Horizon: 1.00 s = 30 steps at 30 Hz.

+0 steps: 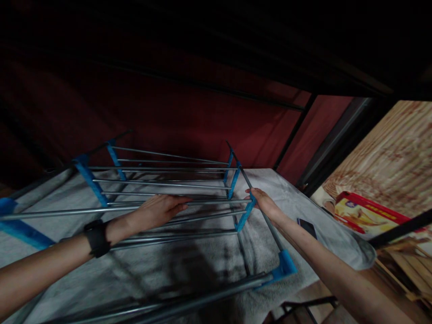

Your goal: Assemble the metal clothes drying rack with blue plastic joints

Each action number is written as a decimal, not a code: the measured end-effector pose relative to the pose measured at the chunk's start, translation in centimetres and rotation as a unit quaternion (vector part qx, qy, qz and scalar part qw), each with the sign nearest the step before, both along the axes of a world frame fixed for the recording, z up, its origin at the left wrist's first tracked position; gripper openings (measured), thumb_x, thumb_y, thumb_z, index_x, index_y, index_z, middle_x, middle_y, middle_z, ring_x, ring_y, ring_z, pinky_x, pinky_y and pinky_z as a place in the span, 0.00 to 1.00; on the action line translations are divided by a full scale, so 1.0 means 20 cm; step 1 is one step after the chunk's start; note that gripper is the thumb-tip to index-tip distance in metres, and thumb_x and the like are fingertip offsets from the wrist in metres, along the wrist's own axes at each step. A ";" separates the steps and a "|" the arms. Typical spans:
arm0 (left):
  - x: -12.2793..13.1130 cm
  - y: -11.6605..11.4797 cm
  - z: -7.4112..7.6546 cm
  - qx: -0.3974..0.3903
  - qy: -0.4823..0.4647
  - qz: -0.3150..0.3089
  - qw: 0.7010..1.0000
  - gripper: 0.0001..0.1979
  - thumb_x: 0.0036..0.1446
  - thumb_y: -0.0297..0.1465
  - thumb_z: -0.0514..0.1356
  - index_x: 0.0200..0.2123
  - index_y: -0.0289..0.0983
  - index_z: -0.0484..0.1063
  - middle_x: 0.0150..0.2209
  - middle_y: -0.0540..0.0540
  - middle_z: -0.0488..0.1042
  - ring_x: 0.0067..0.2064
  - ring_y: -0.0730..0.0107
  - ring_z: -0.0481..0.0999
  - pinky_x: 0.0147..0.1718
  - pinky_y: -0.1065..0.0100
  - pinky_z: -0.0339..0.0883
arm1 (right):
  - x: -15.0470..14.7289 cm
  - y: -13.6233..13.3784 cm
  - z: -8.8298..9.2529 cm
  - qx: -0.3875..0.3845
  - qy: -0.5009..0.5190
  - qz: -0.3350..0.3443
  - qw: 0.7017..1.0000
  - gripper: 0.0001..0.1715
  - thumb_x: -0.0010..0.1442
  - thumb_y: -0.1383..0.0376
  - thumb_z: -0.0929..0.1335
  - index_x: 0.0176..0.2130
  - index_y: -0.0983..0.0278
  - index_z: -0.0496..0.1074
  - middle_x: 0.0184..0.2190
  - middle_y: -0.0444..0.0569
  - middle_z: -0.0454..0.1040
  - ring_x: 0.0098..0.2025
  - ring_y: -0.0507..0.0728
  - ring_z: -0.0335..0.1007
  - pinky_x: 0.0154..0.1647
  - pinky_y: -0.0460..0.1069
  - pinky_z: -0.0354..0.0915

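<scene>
A rack of grey metal tubes and blue plastic joints lies on its side on a bed covered with a pale fleecy blanket [202, 265]. My left hand [160, 209], with a dark watch [96, 237] at its wrist, holds a long metal tube [74, 211] from above, fingers together along it. At the tube's right end, my right hand [265, 202] is closed around a blue plastic joint [249, 210], where the tube meets the side pole [274, 234]. Its fingertips are partly hidden behind the joint. Nearest me is another blue joint [285, 265], with tubes running left from it.
A dark phone [306, 227] lies on the blanket to the right. Beyond the bed's right edge is a red and yellow box [371, 213]. Black bed-frame posts [297, 130] and a dark red wall [189, 112] stand behind the rack. A dark overhang covers the top.
</scene>
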<state>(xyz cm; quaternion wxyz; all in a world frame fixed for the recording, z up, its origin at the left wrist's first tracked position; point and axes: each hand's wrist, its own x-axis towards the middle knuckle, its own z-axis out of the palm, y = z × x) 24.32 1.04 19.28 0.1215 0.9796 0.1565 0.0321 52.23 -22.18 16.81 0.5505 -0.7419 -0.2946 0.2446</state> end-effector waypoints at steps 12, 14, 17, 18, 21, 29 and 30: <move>-0.02 0.00 0.00 0.007 0.007 0.005 1.000 0.26 0.69 0.43 0.45 0.61 0.43 0.72 0.48 0.43 0.82 0.46 0.56 0.81 0.44 0.64 0.69 | -0.03 0.01 0.00 0.019 0.017 0.000 1.000 0.23 0.65 0.47 0.62 0.45 0.62 0.72 0.35 0.48 0.79 0.36 0.56 0.74 0.40 0.50 0.67; -0.03 0.01 0.00 0.003 0.001 0.001 1.000 0.25 0.69 0.43 0.46 0.60 0.44 0.72 0.49 0.44 0.81 0.47 0.57 0.81 0.45 0.64 0.69 | -0.04 0.01 0.00 0.022 0.019 0.001 1.000 0.24 0.65 0.47 0.62 0.44 0.62 0.72 0.34 0.48 0.78 0.36 0.56 0.74 0.40 0.50 0.67; -0.03 0.03 0.00 -0.007 -0.009 0.000 1.000 0.25 0.69 0.44 0.46 0.60 0.44 0.73 0.47 0.45 0.82 0.45 0.59 0.81 0.45 0.66 0.68 | -0.05 0.01 0.00 0.019 0.017 -0.006 1.000 0.24 0.64 0.47 0.63 0.45 0.62 0.72 0.34 0.49 0.79 0.37 0.57 0.74 0.40 0.50 0.67; -0.04 0.03 0.00 -0.008 -0.009 0.000 1.000 0.25 0.69 0.45 0.46 0.60 0.44 0.73 0.46 0.45 0.82 0.44 0.59 0.81 0.44 0.66 0.68 | -0.05 0.02 0.00 0.017 0.017 -0.010 1.000 0.24 0.64 0.47 0.63 0.45 0.63 0.72 0.35 0.49 0.79 0.37 0.57 0.75 0.40 0.50 0.67; -0.04 0.03 0.01 -0.008 -0.006 -0.007 1.000 0.26 0.70 0.46 0.45 0.60 0.44 0.72 0.45 0.45 0.83 0.44 0.59 0.81 0.45 0.66 0.68 | -0.06 0.02 0.00 0.020 0.019 -0.009 1.000 0.24 0.63 0.47 0.63 0.45 0.63 0.72 0.34 0.49 0.79 0.37 0.57 0.75 0.40 0.50 0.68; -0.04 0.03 -0.04 -0.041 -0.011 -0.020 0.999 0.25 0.69 0.44 0.46 0.62 0.44 0.71 0.52 0.45 0.80 0.50 0.59 0.80 0.47 0.66 0.69 | -0.06 0.03 -0.01 0.023 0.007 -0.007 1.000 0.25 0.62 0.46 0.64 0.43 0.62 0.73 0.34 0.48 0.78 0.37 0.57 0.74 0.42 0.50 0.68; -0.05 0.03 -0.03 -0.032 -0.015 -0.024 0.999 0.25 0.69 0.43 0.46 0.61 0.44 0.71 0.50 0.45 0.81 0.48 0.59 0.81 0.46 0.66 0.69 | -0.06 0.03 -0.01 0.022 0.006 -0.009 1.000 0.25 0.61 0.46 0.64 0.43 0.62 0.73 0.34 0.48 0.78 0.37 0.57 0.75 0.41 0.50 0.68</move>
